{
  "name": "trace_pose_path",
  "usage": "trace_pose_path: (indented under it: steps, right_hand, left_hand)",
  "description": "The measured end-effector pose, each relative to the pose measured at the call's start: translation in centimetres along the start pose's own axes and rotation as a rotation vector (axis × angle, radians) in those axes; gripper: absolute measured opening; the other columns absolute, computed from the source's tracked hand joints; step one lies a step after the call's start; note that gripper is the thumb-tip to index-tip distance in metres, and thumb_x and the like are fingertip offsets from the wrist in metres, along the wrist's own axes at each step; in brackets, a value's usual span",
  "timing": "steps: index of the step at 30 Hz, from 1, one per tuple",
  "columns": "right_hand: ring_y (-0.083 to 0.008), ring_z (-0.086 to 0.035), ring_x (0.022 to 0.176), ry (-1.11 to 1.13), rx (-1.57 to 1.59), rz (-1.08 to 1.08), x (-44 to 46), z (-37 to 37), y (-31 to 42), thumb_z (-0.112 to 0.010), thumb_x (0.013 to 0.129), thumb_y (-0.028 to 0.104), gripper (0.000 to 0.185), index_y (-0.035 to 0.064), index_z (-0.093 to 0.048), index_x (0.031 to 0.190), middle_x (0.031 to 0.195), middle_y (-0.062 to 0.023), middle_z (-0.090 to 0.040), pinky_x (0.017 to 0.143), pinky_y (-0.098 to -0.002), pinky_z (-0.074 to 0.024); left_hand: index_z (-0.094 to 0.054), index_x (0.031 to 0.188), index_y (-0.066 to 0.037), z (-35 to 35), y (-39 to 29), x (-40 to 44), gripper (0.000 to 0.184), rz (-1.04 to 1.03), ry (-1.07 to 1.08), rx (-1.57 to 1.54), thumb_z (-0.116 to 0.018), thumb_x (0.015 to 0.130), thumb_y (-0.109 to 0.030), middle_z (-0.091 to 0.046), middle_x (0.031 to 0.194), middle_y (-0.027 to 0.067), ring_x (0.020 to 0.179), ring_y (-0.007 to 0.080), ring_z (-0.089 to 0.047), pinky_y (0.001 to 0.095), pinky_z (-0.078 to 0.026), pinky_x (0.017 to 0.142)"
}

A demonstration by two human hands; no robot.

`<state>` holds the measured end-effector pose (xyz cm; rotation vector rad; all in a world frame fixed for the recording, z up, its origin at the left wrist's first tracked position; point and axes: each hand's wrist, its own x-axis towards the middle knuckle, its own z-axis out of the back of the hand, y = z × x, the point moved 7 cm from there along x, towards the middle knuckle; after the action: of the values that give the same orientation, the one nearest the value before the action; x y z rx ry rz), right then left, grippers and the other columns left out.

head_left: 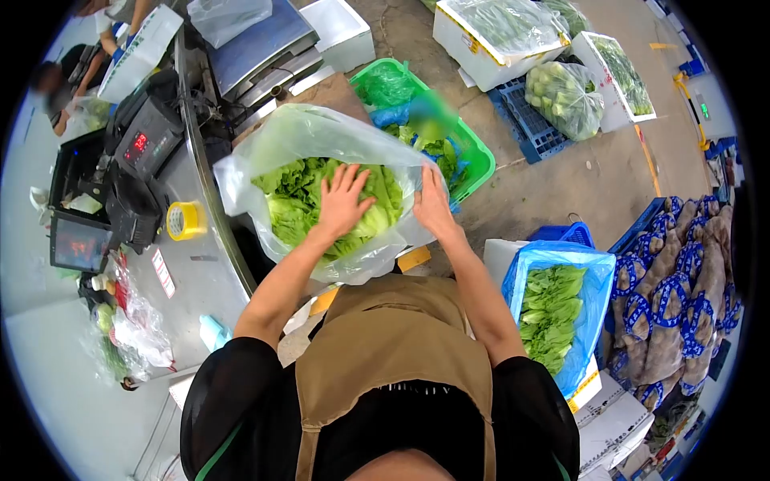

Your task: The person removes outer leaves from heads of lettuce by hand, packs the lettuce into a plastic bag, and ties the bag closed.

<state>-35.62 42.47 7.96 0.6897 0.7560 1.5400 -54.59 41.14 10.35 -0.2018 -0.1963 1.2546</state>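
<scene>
A large clear plastic bag [313, 132] stands wide open in front of me, with green leafy lettuce [293, 192] inside. My left hand [345, 200] lies on the lettuce with its fingers spread. At the bag's right edge is my right hand [433, 200], its fingers pressed together on the plastic rim. Just beyond that hand sits a green crate [479, 164] with leafy greens and blue wrapping. To the right of my right arm, a box lined with blue plastic [589, 301] holds more lettuce [549, 313].
On the left, a metal table [192, 272] carries yellow tape [186, 220] and a scale display [140, 144]. Foam boxes [341, 36] and a blue pallet [521, 120] stand farther out. Filled sacks [662, 297] lie at right. Another person [80, 68] is at upper left.
</scene>
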Motion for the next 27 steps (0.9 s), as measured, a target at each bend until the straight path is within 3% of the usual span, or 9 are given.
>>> trace_pose_path:
  steps: [3, 7, 10, 13, 16, 19, 22, 25, 27]
  right_hand:
    - [-0.0488, -0.040, 0.119, -0.090, -0.035, 0.100, 0.6, 2.3, 3.2, -0.052, 0.076, -0.008, 0.070, -0.0018, -0.025, 0.140, 0.136, -0.0310, -0.030, 0.096, -0.0475, -0.0404]
    - [-0.0480, -0.042, 0.119, -0.063, -0.067, 0.026, 0.0, 3.9, 6.5, -0.057, 0.077, -0.005, 0.068, -0.0028, -0.028, 0.139, 0.136, -0.0292, -0.033, 0.099, -0.0465, -0.0393]
    - [-0.0465, -0.046, 0.113, -0.035, -0.158, 0.098, -0.9, 3.8, 6.8, -0.058, 0.076, -0.004, 0.065, -0.0015, -0.033, 0.136, 0.135, -0.0286, -0.033, 0.094, -0.0476, -0.0417]
    - [-0.0439, -0.054, 0.098, -0.058, -0.284, 0.172, -2.4, 2.8, 6.3, -0.058, 0.072, -0.005, 0.049, -0.0030, -0.050, 0.120, 0.124, -0.0284, -0.044, 0.085, -0.0471, -0.0451]
    - [-0.0429, -0.055, 0.093, 0.023, -0.216, 0.272, -3.9, -0.9, 4.9, -0.059, 0.072, -0.003, 0.033, -0.0031, -0.057, 0.106, 0.107, -0.0262, -0.055, 0.083, -0.0462, -0.0455]
    - [-0.0425, -0.057, 0.092, 0.103, 0.081, 0.137, -4.1, -2.4, 5.6, -0.061, 0.073, 0.003, 0.025, -0.0057, -0.058, 0.096, 0.092, -0.0258, -0.061, 0.084, -0.0450, -0.0462]
    - [-0.0412, -0.060, 0.088, 0.296, 0.015, -0.224, -3.8, -6.5, 1.0, -0.062, 0.073, 0.008, 0.028, -0.0063, -0.060, 0.097, 0.089, -0.0255, -0.063, 0.081, -0.0442, -0.0482]
    - [-0.0398, -0.062, 0.085, 0.157, 0.115, -0.183, -4.1, -7.6, 0.0, -0.064, 0.072, 0.012, 0.032, -0.0050, -0.061, 0.099, 0.088, -0.0232, -0.065, 0.076, -0.0435, -0.0502]
    - [-0.0363, -0.062, 0.079, 0.138, 0.193, -0.269, -4.7, -7.3, -0.2, -0.064, 0.072, 0.013, 0.033, -0.0055, -0.062, 0.100, 0.082, -0.0216, -0.064, 0.074, -0.0408, -0.0491]
  left_hand:
    - [-0.041, 0.137, -0.018, -1.8, 3.9, -0.9, 0.060, 0.053, 0.056, -0.054, -0.060, 0.085, -0.043, -0.035, 0.144, 0.0048, 0.134, 0.0303, -0.029, 0.0590, -0.026, 0.102]
    - [-0.041, 0.138, -0.017, -1.6, 3.7, -0.7, 0.061, 0.047, 0.079, -0.069, -0.059, 0.086, -0.043, -0.034, 0.144, 0.0065, 0.134, 0.0321, -0.028, 0.0570, -0.026, 0.104]
    - [-0.039, 0.139, -0.016, -1.2, 3.6, -1.3, 0.061, 0.057, 0.070, -0.093, -0.058, 0.087, -0.042, -0.033, 0.146, 0.0073, 0.135, 0.0337, -0.028, 0.0543, -0.026, 0.105]
    - [-0.041, 0.138, -0.017, -1.1, 4.1, -2.1, 0.060, 0.037, -0.002, -0.128, -0.060, 0.086, -0.040, -0.034, 0.145, 0.0059, 0.133, 0.0327, -0.030, 0.0542, -0.027, 0.105]
    - [-0.043, 0.137, -0.016, -1.1, 4.0, -2.1, 0.058, 0.036, -0.013, -0.139, -0.060, 0.087, -0.039, -0.034, 0.145, 0.0064, 0.133, 0.0332, -0.031, 0.0532, -0.027, 0.105]
    - [-0.044, 0.136, -0.016, -1.0, 4.1, -2.4, 0.057, 0.044, -0.030, -0.154, -0.061, 0.086, -0.037, -0.036, 0.143, 0.0072, 0.131, 0.0336, -0.033, 0.0525, -0.028, 0.104]
    - [-0.046, 0.135, -0.015, -0.9, 4.7, -3.1, 0.055, 0.046, -0.066, -0.177, -0.062, 0.086, -0.035, -0.039, 0.142, 0.0082, 0.130, 0.0338, -0.035, 0.0508, -0.029, 0.104]
    - [-0.049, 0.132, -0.012, -0.5, 5.0, -3.8, 0.052, 0.018, -0.133, -0.212, -0.063, 0.086, -0.030, -0.042, 0.139, 0.0104, 0.126, 0.0347, -0.040, 0.0458, -0.032, 0.103]
    - [-0.049, 0.132, -0.011, -0.6, 5.5, -4.2, 0.052, 0.048, -0.137, -0.269, -0.064, 0.085, -0.029, -0.043, 0.138, 0.0111, 0.125, 0.0351, -0.042, 0.0444, -0.033, 0.102]
